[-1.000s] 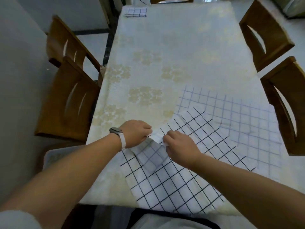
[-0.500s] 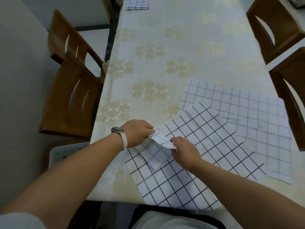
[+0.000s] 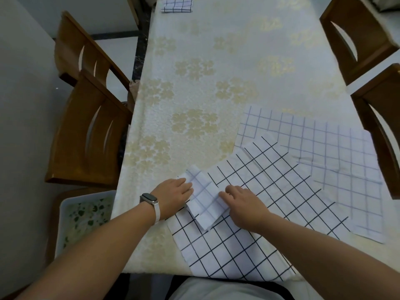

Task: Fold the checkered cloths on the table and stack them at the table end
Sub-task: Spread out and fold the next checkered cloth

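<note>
A small folded cloth [image 3: 204, 204], white with faint blue checks, is pressed flat between both hands at the near end of the worktop [image 3: 227, 61], on top of a larger black-checked cloth [image 3: 249, 224] spread at a slant. The left hand [image 3: 173, 197] is laid open on its left edge, nothing clenched in the grip; the right hand [image 3: 244, 207] is likewise flattened on its right edge. A blue-checked cloth [image 3: 337, 161] is spread to the right, partly under the black-checked one. A folded stack [image 3: 177, 5] is seen at the far end.

Floral-clothed table [image 3: 227, 61], two spread checkered cloths [image 3: 259, 191], folded stack [image 3: 176, 5]
</note>
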### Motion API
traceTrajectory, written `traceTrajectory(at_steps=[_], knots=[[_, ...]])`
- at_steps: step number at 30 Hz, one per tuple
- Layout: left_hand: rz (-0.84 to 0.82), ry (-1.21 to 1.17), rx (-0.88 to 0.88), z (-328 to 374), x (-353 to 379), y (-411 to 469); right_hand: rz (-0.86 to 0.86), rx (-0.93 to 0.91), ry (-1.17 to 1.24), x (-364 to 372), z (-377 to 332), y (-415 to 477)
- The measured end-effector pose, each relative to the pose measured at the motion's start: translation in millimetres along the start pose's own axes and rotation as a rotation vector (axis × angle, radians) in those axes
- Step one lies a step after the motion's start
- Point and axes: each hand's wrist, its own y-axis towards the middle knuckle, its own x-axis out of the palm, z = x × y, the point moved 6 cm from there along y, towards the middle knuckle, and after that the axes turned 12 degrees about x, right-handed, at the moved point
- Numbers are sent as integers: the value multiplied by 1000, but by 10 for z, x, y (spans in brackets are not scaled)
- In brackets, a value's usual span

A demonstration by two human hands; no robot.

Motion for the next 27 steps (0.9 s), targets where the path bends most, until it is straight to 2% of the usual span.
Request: traceTrajectory(at_steps=[4,7,12,15,21,27], knots=[[-59,-13,-96,41,99,-125,-40,-149,-17,-54,-201,-51],[-69,-52,-100,91,145,-199,-33,-187,8,-72,-337,-45],[-14,-164,-39,158,131,-237,15,-192,-8,-27,-494,14],[6,-172,-12,162,116,-184,-15,-149,-47,44,-499,59],[52,-204,-90,215,217,-212,-61,-105,-87,132,-482,107],[86,-118,-67,-49,-75,223,-90,-107,-86,115,-481,146]])
